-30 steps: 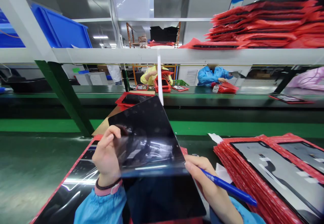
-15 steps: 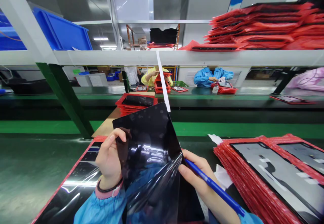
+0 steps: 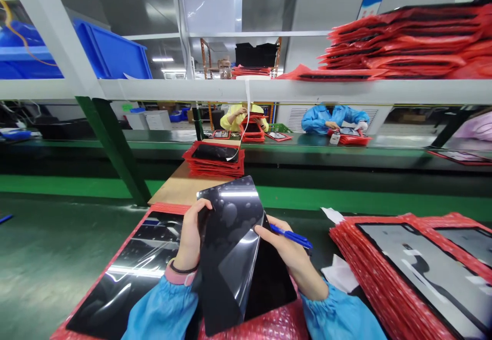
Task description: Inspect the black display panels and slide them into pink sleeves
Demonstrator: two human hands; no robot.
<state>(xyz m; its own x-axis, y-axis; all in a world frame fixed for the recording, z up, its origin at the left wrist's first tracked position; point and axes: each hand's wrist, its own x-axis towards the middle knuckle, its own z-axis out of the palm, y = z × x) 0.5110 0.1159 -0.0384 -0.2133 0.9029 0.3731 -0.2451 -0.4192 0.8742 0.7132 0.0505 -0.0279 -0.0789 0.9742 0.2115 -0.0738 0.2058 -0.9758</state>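
Note:
A black glass screen panel [image 3: 273, 281] is tilted up in front of me, with cloudy bubble-like marks near its top. My left hand [image 3: 192, 237] grips the panel by its left edge, thumb over the front. A clear protective film [image 3: 240, 260] lies across the panel, partly lifted and folded over diagonally. At the right edge, my right hand [image 3: 286, 250] pinches the film and also keeps a blue pen [image 3: 294, 236] in its grasp. Red bubble wrap [image 3: 265, 324] lies below the panel. To the left, another black screen [image 3: 130, 271] rests on red bubble wrap.
At right, a stack of red bubble-wrap sleeves [image 3: 363, 268] has a grey-backed panel [image 3: 418, 273] on top. White paper scraps [image 3: 340, 273] lie beside it. Wrapped screens [image 3: 215, 163] are piled on a brown board [image 3: 175, 188]. A shelf rail [image 3: 284, 90] crosses ahead; co-workers sit beyond.
The panel has come lower and nearer to me. My right hand has drawn the film over the panel's front, folding it diagonally. The left hand keeps its grip.

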